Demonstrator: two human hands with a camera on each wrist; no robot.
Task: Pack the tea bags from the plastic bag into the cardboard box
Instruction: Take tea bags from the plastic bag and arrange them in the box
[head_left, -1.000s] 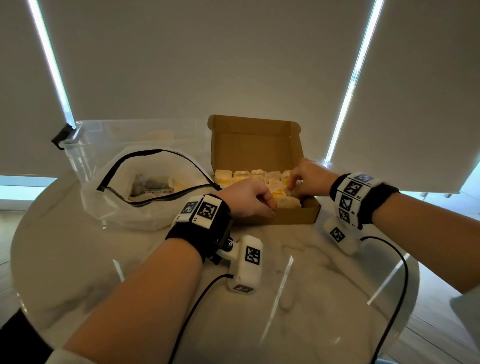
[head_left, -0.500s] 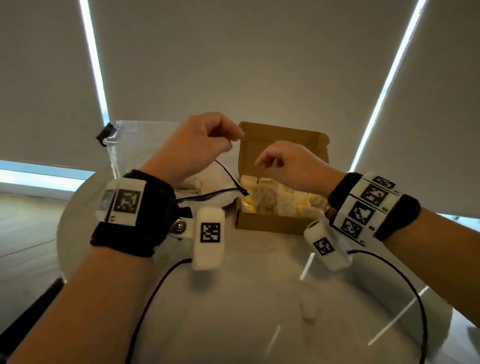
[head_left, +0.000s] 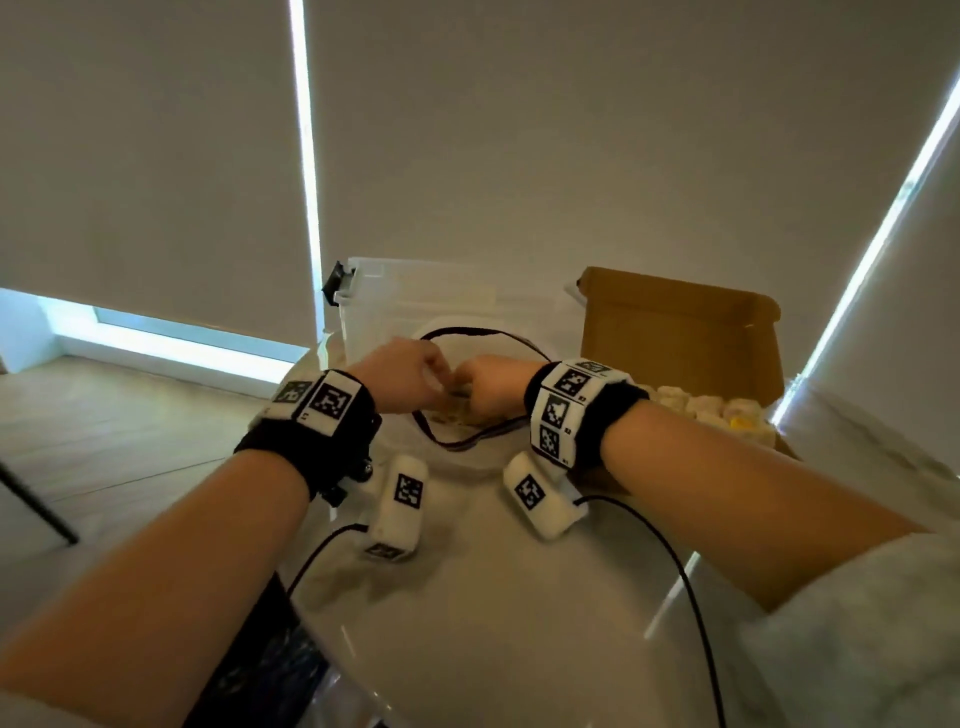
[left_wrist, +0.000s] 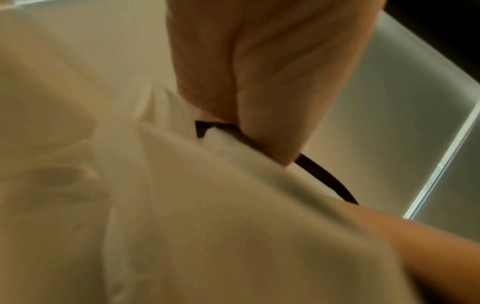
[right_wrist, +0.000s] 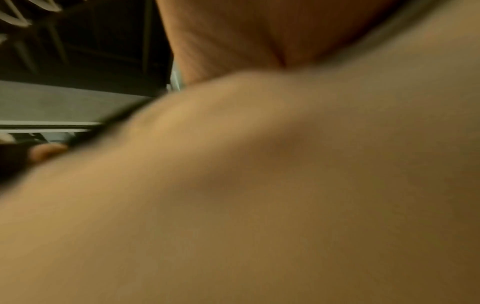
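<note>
At plastic bag (head_left: 457, 457) mouth, both hands

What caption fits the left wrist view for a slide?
Left hand pinching the black-edged rim of the bag, seen close up.

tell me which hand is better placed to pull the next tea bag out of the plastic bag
Right, probably. The right hand is already in the plastic bag's mouth, while the left hand pinches its black rim, holding it open.

Around me: pale roller blinds (head_left: 519, 130) drawn, daylight in thin strips (head_left: 304, 156) between them; light wood floor (head_left: 130, 415) to my left; glossy white marble-look table (head_left: 493, 623) before me.
</note>
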